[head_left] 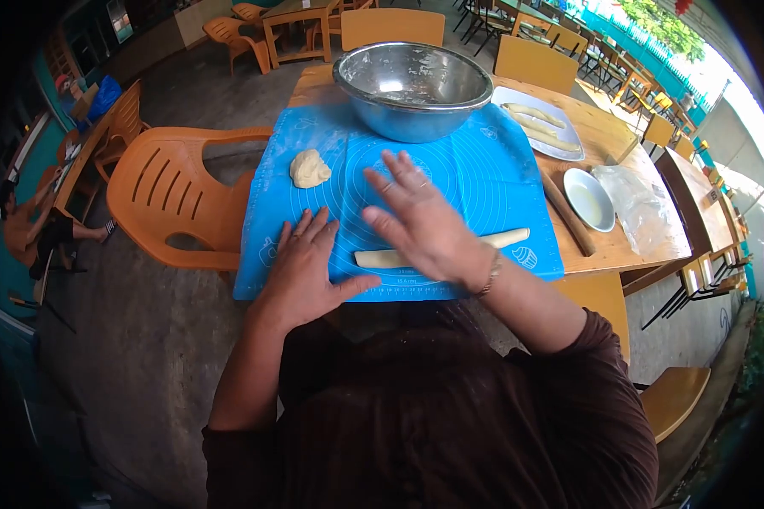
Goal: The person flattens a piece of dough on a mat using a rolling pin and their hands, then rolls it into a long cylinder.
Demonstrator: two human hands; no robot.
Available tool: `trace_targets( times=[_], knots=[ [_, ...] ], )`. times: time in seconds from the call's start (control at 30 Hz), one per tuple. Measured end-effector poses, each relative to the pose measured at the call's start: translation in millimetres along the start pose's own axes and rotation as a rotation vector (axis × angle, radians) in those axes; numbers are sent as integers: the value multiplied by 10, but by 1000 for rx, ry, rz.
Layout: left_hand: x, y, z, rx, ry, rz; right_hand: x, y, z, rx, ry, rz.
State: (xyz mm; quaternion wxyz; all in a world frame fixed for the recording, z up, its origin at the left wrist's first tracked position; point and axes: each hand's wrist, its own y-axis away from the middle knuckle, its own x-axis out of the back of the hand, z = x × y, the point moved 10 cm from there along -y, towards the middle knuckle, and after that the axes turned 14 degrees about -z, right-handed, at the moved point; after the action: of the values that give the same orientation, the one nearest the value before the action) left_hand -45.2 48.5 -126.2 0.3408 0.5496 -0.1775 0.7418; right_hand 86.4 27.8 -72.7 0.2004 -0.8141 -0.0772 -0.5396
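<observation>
A long pale roll of dough (508,238) lies along the near edge of the blue baking mat (314,136). My right hand (424,225) is over its middle with fingers spread, hiding part of it. Left of the roll, my left hand (306,267) rests on the mat, fingers stretched out and thumb pointing toward the roll's left end. Beyond the left fingertips sits a lump of dough (310,169). Neither hand grips anything.
A large steel bowl (412,93) stands on the mat's far side. To the right are a white plate (569,153) with several long dough pieces, a wooden rolling pin (567,214), a small white bowl (589,200) and a plastic bag (632,208). An orange chair (174,191) stands left; a person (30,225) sits far left.
</observation>
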Motion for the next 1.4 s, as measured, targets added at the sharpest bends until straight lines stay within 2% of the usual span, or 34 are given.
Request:
trace_targets(
  times=[0.03, 0.07, 0.13, 0.17, 0.2, 0.27, 0.33, 0.43, 0.5, 0.57, 0.6, 0.67, 0.7, 0.73, 0.8, 0.87, 0.93, 0.97, 1.03, 1.07, 1.13, 1.17, 1.27, 1.3, 1.4],
  knots=[
    [202, 69, 116, -98, 73, 197, 214, 67, 88, -41, -78, -27],
    [257, 52, 189, -97, 74, 190, 428, 177, 188, -83, -156, -53],
    [416, -15, 520, -271, 146, 201, 575, 427, 350, -116, -132, -197],
    [438, -48, 737, -387, 140, 226, 575, 579, 484, -120, -128, -196],
    [381, -107, 823, -393, 142, 226, 446, 753, 580, -87, -86, -252],
    [66, -268, 974, -412, 46, 101, 315, 956, 616, -61, -37, -307],
    [21, -318, 1001, -417, -26, 139, 396, 1079, 735, -162, -27, -211],
    [9, -350, 979, -399, -26, 46, 379, 1132, 797, -144, 11, -207],
    [40, -382, 973, -391, 86, -43, 420, 1112, 814, -127, 26, -212],
    [172, -441, 946, -369, 171, -91, 484, 1051, 923, -206, -223, -226],
    [214, -492, 916, -340, 264, -141, 539, 991, 942, -203, -226, -224],
    [416, -595, 904, -314, 236, -98, 801, 830, 893, -78, -164, -56],
    [519, -641, 883, -296, 210, -52, 851, 739, 918, -86, -143, -14],
    [546, -704, 848, -292, 206, -51, 808, 650, 960, -81, -145, -12],
    [586, -816, 745, -261, 6, 42, 664, 515, 1095, -55, -11, 60],
    [528, -855, 688, -243, -49, 32, 513, 431, 1191, -64, 21, 10],
    [377, -897, 655, -175, -68, -75, 304, 361, 1306, -131, -14, -170],
    [366, -925, 697, -172, -67, -77, 292, 316, 1294, -129, -17, -173],
    [460, -956, 880, -210, -14, 56, 467, 236, 1112, -41, 92, 44],
    [368, -1014, 918, -211, -13, 55, 415, 186, 1067, -42, 92, 42],
    [169, -1182, 1011, -266, -157, 115, 155, 47, 1102, -93, 85, -125],
    [61, -1251, 944, -221, -40, 45, 94, 53, 1161, -144, 168, -136],
    [-199, -1145, 903, -193, -182, -10, -5, 342, 1060, -154, 198, -209],
    [-238, -1041, 932, -245, -184, 8, -31, 477, 976, -101, 249, -150],
    [-269, -586, 1167, -328, -333, 11, 32, 855, 581, -30, 307, -180]
  ],
)
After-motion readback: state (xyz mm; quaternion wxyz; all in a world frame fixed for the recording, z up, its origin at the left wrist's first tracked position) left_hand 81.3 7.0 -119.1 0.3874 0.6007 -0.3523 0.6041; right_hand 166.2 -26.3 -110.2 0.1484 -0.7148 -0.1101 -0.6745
